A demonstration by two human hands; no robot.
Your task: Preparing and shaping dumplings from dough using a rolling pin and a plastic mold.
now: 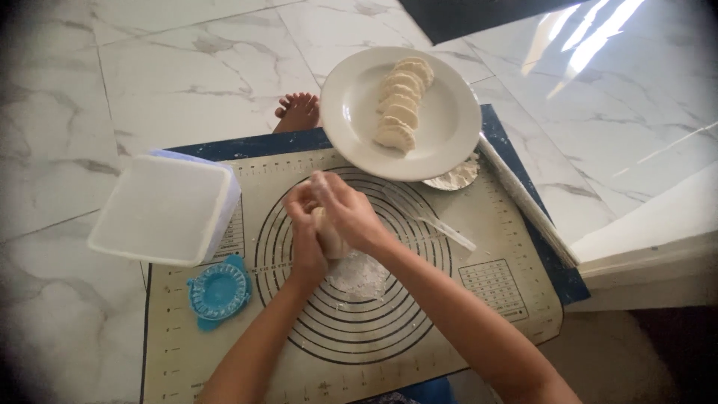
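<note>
Both of my hands are together over the middle of a beige baking mat (493,224) printed with black rings. My left hand (305,232) and my right hand (345,212) cup a pale lump of dough (329,238) between them, just above a dusting of flour (359,275) on the mat. Most of the dough is hidden by my fingers.
A white plate (441,127) with a row of folded dumplings (402,105) sits at the mat's far edge, partly over a small pile of flour (458,176). A white lidded box (164,209) and a blue dumpling press (218,290) lie left. A foot (298,112) rests beyond the mat.
</note>
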